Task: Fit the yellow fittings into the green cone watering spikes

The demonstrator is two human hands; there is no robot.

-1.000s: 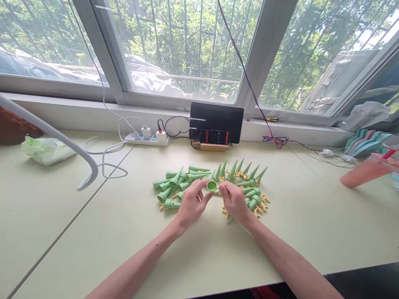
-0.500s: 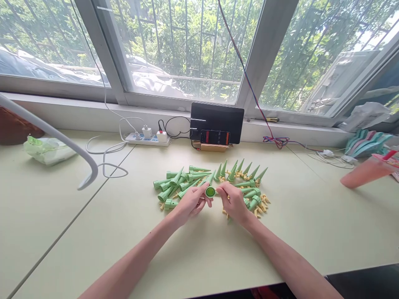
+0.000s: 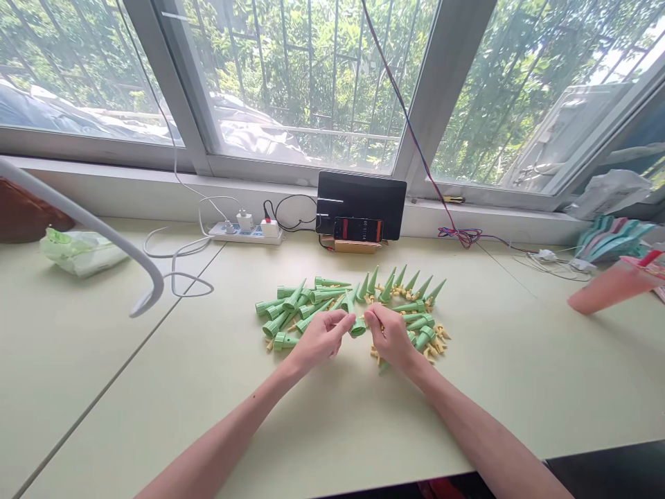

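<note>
My left hand pinches a green plastic plant watering spike near its wide open end, and the pointed end leans away from me. Close to its right, my right hand is closed in a pinch; what lies between its fingertips is too small and covered to make out. Beyond my left hand is a pile of green spikes lying on their sides. Several more spikes stand point up at the back right. Small yellow valve pieces are scattered by my right hand, which hides part of them.
A phone leans against a dark tablet at the back. A power strip with white cables lies to its left. A curved white lamp arm reaches in from the left. A pink cup tilts at the far right.
The spike at my left hand has turned, so its open end faces down rather than toward me. My left fingers have shifted on it; my right hand has barely moved.
</note>
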